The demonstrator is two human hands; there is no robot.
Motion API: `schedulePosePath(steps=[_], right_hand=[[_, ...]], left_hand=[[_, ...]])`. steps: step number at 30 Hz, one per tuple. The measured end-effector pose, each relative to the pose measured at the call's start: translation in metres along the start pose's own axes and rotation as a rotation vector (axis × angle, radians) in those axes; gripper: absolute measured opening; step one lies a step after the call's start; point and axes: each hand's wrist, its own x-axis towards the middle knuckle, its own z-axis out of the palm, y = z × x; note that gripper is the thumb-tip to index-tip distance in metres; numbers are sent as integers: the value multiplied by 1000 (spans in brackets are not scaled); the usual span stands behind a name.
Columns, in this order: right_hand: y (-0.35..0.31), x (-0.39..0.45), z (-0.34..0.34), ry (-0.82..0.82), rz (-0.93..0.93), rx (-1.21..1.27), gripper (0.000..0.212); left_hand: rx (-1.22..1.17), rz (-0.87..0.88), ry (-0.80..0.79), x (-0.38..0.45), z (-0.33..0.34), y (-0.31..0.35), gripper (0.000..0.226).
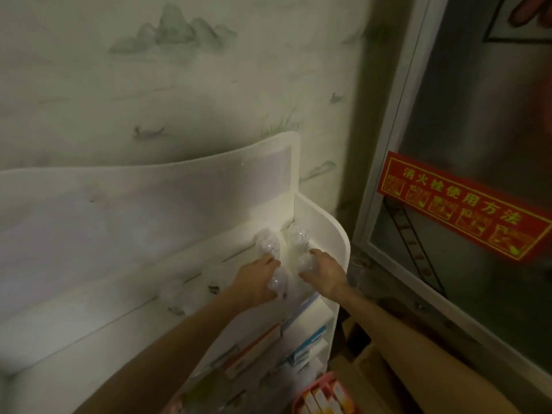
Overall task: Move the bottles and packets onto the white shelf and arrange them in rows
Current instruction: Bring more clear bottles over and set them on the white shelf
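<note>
Small clear bottles stand on the top tier of the white shelf (334, 234), near its right end. Two of them, one bottle (267, 242) and another bottle (298, 234), stand at the back by the corner. My left hand (257, 279) grips a clear bottle (277, 282) in front of the left one. My right hand (324, 273) grips another clear bottle (306, 262) in front of the right one. Two more pale bottles (174, 295) stand blurred further left on the same tier.
Lower tiers of the shelf hold packets and boxes (301, 339). A pink basket (322, 395) with boxes sits at the bottom edge. A metal cabinet door with a red sign (460, 207) stands right of the shelf. A painted wall rises behind.
</note>
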Motion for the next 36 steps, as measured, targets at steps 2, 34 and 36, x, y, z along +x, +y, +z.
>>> schedulePosePath(steps=[2,34,36], right_hand=[[4,11,-2,-13,-32,-9,61],[-259,-199,166,117,-967,122,38],[-288,-241,195,74,-1024,128,39]], left_hand=[[-2,-52,13,3,3,3,73],[313,-572,606,-381,-116,-108,71],[338,-592,639,-436,-124,-116,72]])
